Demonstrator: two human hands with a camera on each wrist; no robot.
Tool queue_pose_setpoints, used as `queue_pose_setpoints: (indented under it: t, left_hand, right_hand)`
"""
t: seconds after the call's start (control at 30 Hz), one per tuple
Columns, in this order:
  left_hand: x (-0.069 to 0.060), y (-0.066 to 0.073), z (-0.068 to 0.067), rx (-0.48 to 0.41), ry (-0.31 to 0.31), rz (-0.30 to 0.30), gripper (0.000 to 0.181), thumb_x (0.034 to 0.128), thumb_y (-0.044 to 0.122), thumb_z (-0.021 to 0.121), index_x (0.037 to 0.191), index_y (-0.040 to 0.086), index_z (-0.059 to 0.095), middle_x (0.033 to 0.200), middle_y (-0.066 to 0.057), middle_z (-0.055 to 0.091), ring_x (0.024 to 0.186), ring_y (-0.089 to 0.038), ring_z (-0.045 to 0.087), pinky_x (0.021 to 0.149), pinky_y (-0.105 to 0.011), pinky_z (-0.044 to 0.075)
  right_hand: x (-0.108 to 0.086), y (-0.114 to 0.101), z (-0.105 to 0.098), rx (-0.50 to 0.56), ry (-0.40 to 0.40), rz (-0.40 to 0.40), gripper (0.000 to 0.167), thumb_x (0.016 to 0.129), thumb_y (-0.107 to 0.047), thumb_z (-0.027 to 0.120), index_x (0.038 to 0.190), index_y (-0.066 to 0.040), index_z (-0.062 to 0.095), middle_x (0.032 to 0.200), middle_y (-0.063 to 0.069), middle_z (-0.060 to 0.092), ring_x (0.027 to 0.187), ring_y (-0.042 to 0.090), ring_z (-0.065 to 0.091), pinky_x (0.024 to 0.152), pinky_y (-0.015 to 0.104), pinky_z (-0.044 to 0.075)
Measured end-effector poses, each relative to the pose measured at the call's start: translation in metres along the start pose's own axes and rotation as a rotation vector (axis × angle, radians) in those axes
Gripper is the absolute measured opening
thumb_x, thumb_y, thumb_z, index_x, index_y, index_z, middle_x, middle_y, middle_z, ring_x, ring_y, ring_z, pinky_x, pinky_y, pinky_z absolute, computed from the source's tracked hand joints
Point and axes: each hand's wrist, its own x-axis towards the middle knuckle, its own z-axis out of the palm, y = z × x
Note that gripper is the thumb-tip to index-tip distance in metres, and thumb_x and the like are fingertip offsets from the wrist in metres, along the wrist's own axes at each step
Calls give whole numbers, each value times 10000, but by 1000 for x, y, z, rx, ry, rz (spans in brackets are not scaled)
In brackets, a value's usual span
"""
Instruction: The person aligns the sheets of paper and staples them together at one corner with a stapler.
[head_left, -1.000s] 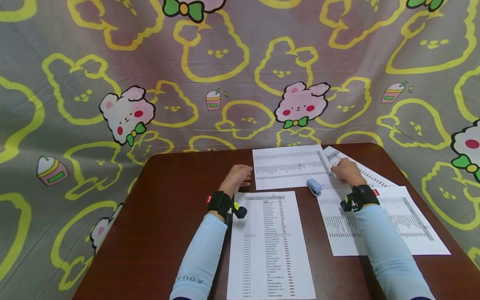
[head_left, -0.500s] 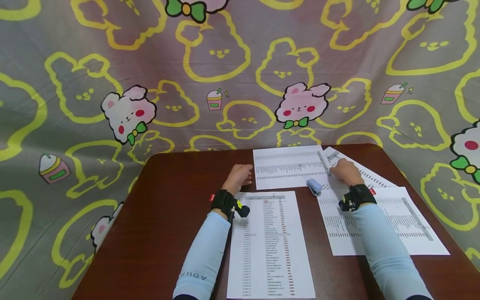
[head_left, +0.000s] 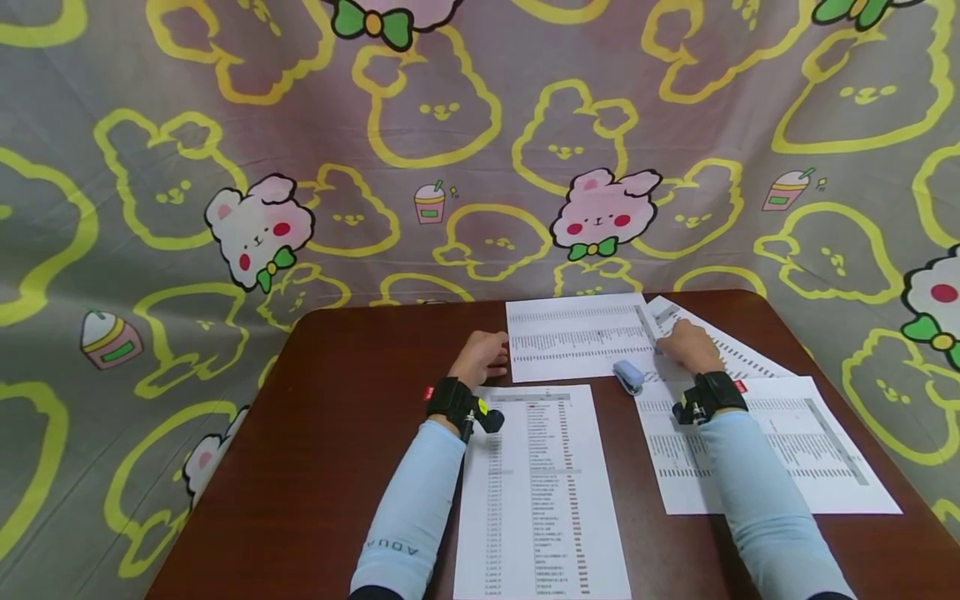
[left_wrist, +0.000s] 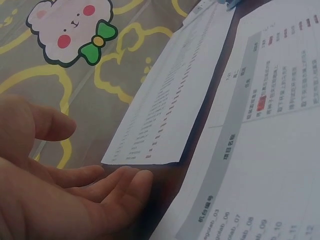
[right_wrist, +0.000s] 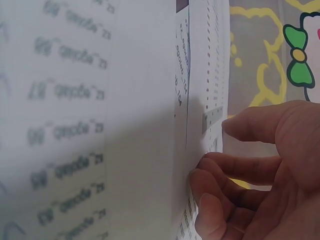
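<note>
Near the left short edge of a printed sheet [head_left: 573, 337] at the back of the table is my left hand [head_left: 480, 358]. Its thumb stands apart from loosely bent fingers [left_wrist: 127, 192] in the left wrist view, with nothing between them. My right hand [head_left: 690, 347] is at that sheet's right end, over overlapping papers. Seen from the right wrist, its thumb and bent fingers [right_wrist: 212, 215] have a gap between them; whether the fingertips touch paper I cannot tell. A small light-blue stapler [head_left: 628, 377] lies between the hands, by the sheet's front edge.
A long printed list [head_left: 540, 500] lies upright in front, by the left forearm. Another sheet [head_left: 780, 450] lies under the right forearm, and an angled sheet [head_left: 738, 350] sits behind it. The brown table [head_left: 337, 467] ends at a cartoon-patterned curtain [head_left: 420, 83].
My left hand has shifted slightly to the right, toward the back sheet's edge. My right hand has moved a little to the left. The papers and stapler stay put.
</note>
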Motion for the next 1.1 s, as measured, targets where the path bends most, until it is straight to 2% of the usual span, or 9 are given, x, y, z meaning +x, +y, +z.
queue_pose_setpoints:
  t: [0.17, 0.4, 0.57, 0.77, 0.93, 1.1]
  left_hand:
    - [0, 1, 0, -22, -7, -7, 473, 978, 263, 535, 1386, 30, 483, 1228, -152, 551, 1041, -276, 583, 842, -370, 560]
    - [1, 2, 1, -26, -13, -37, 451, 975, 265, 544, 1369, 52, 495, 1287, -155, 551, 1000, -252, 579, 800, -360, 570]
    - [3, 1, 3, -22, 9, -39, 469, 970, 271, 560, 1380, 57, 486, 1263, -136, 551, 1004, -250, 571, 785, -354, 571]
    - [5, -2, 4, -35, 10, -27, 434, 975, 255, 557, 1356, 52, 508, 1177, -124, 560, 947, -222, 564, 770, -321, 559]
    - [6, -3, 5, -39, 7, -6, 361, 985, 246, 543, 1289, 54, 573, 1103, -114, 598, 927, -216, 574, 749, -305, 551]
    - [4, -4, 6, -34, 5, 48, 349, 968, 194, 545, 1264, 18, 601, 1060, -127, 588, 911, -226, 557, 757, -313, 530]
  right_hand:
    - [0, 0, -1, 14, 6, 5, 364, 930, -263, 555, 1106, 53, 519, 730, 98, 459, 629, 222, 522, 561, 318, 386]
    - [1, 0, -2, 48, -17, -1, 342, 916, -249, 574, 1080, 48, 532, 651, 62, 434, 568, 197, 496, 531, 307, 375]
    - [1, 0, -3, 60, -10, 0, 322, 918, -236, 573, 1060, 51, 541, 624, 52, 415, 543, 189, 483, 515, 300, 367]
    - [3, 1, -1, 72, -16, 3, 281, 905, -233, 578, 1007, 27, 547, 611, 35, 403, 522, 171, 460, 509, 300, 361]
    - [5, 3, 2, 93, -22, -5, 260, 905, -210, 573, 1012, 28, 567, 684, 67, 448, 584, 197, 496, 543, 313, 386]
    - [5, 5, 3, 129, -14, -20, 253, 897, -172, 586, 1043, 34, 588, 751, 96, 487, 645, 220, 530, 559, 315, 415]
